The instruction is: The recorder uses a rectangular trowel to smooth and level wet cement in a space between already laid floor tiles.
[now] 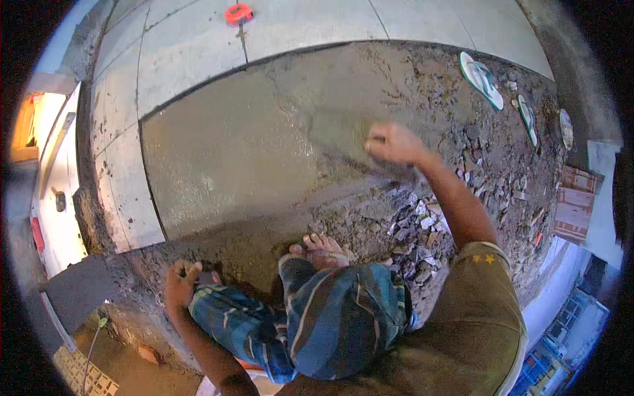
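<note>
My right hand point(396, 144) is closed round the handle of a flat trowel. Its mortar-coloured blade point(338, 131) lies on the wet mortar, blurred at the edges and hard to tell from it. The smooth wet mortar point(231, 152) spreads left of the blade, up to the tiles; rougher mortar is to its right. My left hand point(179, 285) hangs beside my left knee, over the near edge of the ground. Its fingers are loosely bent and apart, with nothing seen in them. My bare foot point(323, 251) rests at the near edge of the mortar.
Large pale tiles point(310, 23) border the mortar at the far side and left. An orange-red tape measure point(238, 14) sits on them. Two flip-flops point(481, 80) lie far right. Broken tile pieces point(422, 228) are heaped under my right forearm. A hammer-like tool point(56, 155) leans at the left.
</note>
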Available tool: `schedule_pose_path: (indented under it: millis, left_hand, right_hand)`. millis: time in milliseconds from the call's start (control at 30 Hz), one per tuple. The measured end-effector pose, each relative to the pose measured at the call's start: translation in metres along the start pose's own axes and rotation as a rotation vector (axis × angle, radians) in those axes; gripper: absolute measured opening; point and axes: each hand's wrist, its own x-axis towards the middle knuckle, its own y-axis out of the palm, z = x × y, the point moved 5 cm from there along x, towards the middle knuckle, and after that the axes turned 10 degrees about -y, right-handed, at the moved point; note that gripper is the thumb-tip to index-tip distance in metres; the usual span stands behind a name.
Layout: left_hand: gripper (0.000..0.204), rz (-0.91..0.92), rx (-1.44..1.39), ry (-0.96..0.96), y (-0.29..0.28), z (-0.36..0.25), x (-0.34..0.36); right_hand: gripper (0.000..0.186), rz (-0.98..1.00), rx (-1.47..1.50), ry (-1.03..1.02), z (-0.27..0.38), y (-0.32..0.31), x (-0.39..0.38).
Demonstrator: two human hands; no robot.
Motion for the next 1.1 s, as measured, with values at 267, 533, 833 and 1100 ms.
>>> schedule_pose_path:
  millis: [267,533,833,1100]
  left_hand:
    - [0.044,0.013,-0.196,-0.023,0.0,0.037,-0.005]
    - [0.044,-0.035,-0.152,-0.194,-0.002,0.061,0.001]
    - [0.038,-0.107,0.057,-0.119,0.002,0.031,0.008]
    - [0.042,-0.064,-0.045,-0.201,-0.01,0.012,-0.008]
  right_hand:
    - [0.042,-0.297,-0.191,0.226,-0.097,-0.121,0.013]
    - [0.042,0.007,-0.123,0.126,-0.088,-0.08,0.084]
    - [0.036,0.268,-0.085,0.009,0.042,0.019,-0.037]
    - [0.038,-0.137,-0.31,-0.162,0.013,-0.039,0.111]
